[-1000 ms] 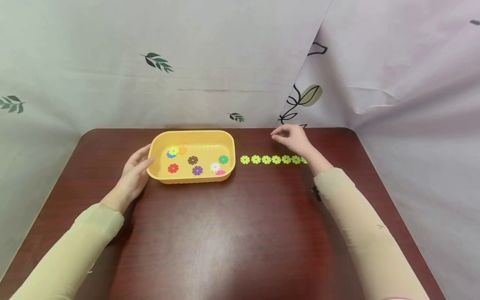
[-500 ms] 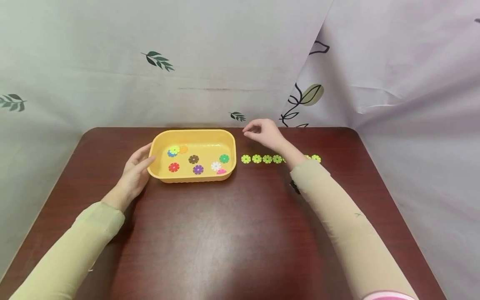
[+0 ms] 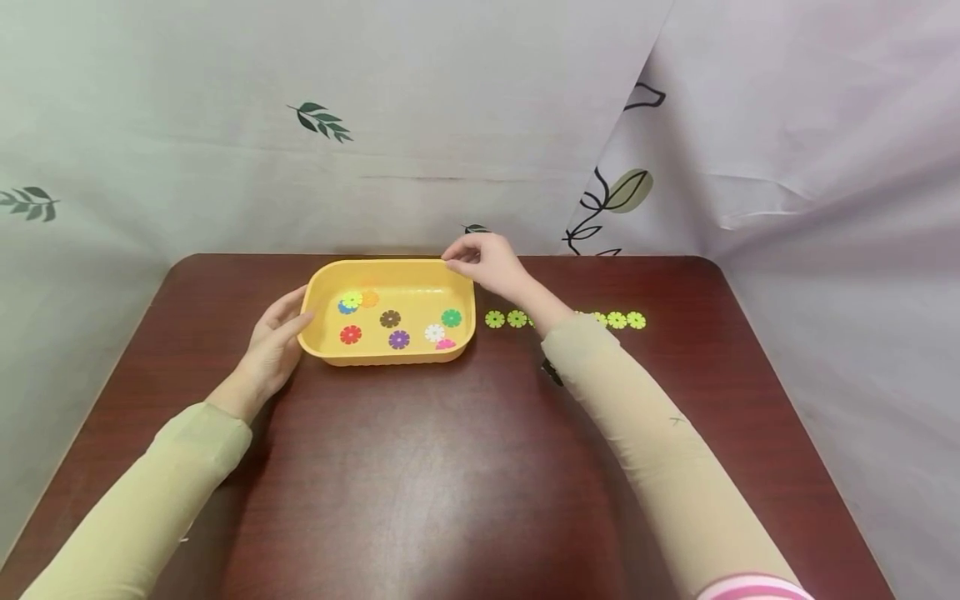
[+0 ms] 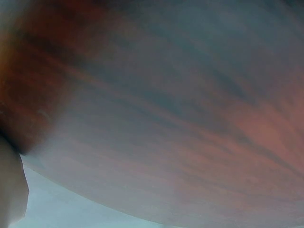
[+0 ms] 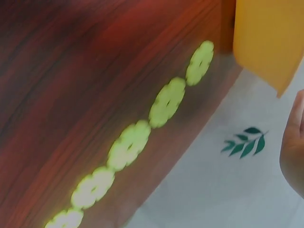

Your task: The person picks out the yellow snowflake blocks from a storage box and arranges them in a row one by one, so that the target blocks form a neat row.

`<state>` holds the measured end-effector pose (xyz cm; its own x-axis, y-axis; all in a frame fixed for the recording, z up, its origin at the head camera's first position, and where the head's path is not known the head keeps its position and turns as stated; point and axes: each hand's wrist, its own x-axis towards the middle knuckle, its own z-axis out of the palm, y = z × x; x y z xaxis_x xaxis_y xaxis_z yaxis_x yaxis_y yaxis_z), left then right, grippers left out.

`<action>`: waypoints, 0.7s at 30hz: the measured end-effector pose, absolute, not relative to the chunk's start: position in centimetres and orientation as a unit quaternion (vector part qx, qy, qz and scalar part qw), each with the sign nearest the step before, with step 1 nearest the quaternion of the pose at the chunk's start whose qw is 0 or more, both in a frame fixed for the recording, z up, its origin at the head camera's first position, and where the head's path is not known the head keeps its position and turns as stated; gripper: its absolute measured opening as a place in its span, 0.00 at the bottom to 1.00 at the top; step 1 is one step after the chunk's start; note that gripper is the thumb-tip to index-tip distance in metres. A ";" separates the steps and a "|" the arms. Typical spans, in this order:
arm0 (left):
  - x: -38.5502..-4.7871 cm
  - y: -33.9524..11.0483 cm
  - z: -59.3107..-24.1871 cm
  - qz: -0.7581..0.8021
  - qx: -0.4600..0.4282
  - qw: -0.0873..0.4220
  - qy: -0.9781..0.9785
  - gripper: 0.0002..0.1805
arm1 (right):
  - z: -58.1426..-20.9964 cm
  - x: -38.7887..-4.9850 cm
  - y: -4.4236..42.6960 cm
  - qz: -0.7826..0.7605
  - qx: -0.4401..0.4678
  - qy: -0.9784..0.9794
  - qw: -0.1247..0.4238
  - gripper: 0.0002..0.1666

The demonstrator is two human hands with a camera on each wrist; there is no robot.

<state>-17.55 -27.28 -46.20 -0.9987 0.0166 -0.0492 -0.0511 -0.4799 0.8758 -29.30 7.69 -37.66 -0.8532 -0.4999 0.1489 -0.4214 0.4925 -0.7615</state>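
Note:
A yellow plastic basin (image 3: 390, 358) stands near the table's back edge. In it lie flower-shaped plastic discs: red (image 3: 350, 335), brown (image 3: 390, 318), purple (image 3: 399, 339), green (image 3: 451, 318), white, pink, orange, blue and yellow-green. My left hand (image 3: 270, 342) holds the basin's left end, thumb over the rim and fingers outside. Over the basin's back right corner hovers my right hand (image 3: 491, 265), fingers loosely bent, with nothing seen between them. A row of yellow-green discs (image 5: 167, 102) runs rightward from the basin, partly hidden by the right forearm in the head view.
The dark red-brown table (image 3: 420, 467) has rounded back corners. Pale cloth (image 3: 225, 167) with printed leaves hangs behind it and on both sides. A small black object (image 3: 552, 372) shows beneath the right sleeve. The left wrist view is blurred.
My right hand has moved left, from above the disc row to the basin's back right corner. More discs at the row's right end show now. The left hand keeps its hold.

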 end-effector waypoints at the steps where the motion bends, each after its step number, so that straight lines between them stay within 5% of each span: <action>1: -17.6 -27.3 -46.2 0.861 -0.017 0.019 0.508 0.21 | -37.8 -29.3 7.3 -0.429 -0.269 0.861 0.046 0.10; 21: -17.3 -27.2 -46.0 0.862 -0.008 0.015 0.507 0.21 | -39.8 -28.6 0.6 -0.423 -0.297 0.848 0.114 0.10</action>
<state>-17.28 -27.19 -45.99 -0.9994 0.0176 -0.0300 -0.0347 -0.4855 0.8736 -28.57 0.60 -39.80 -0.7977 -0.6003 0.0585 -0.4076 0.4650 -0.7859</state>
